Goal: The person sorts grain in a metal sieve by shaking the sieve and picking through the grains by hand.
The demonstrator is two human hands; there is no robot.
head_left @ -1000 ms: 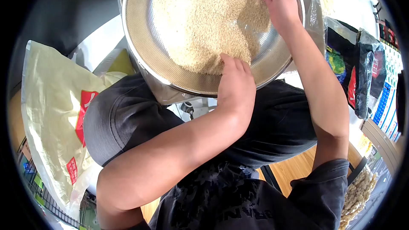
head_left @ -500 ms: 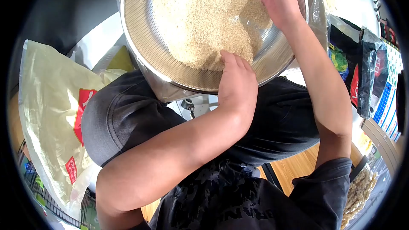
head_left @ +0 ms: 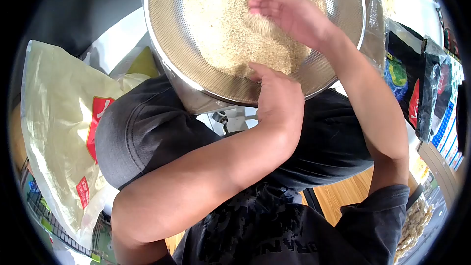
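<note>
A wide round metal sieve (head_left: 174, 51) with perforated walls holds a broad heap of pale rice-like grain (head_left: 225, 29). My right hand (head_left: 297, 17) is over the heap, its fingers stretched out and slightly cupped, with a blurred clump of grain just beneath them. At the near side of the sieve, my left hand (head_left: 282, 88) reaches over the rim. One of its fingers extends to the edge of the grain; the others are partly hidden. Clear plastic (head_left: 184, 91) shows under and around the sieve.
A large pale yellow plastic bag (head_left: 59, 113) with red labels stands at the left, beside my knee (head_left: 132, 132). Dark packaged bags (head_left: 409, 83) are at the right. Light brown lumpy goods (head_left: 414, 223) lie at the lower right. The wooden floor (head_left: 341, 194) shows below.
My right hand has moved left and toward me from the sieve's far right side, bringing grain over the heap. The left hand's fingers have shifted slightly; the sieve appears a little further right.
</note>
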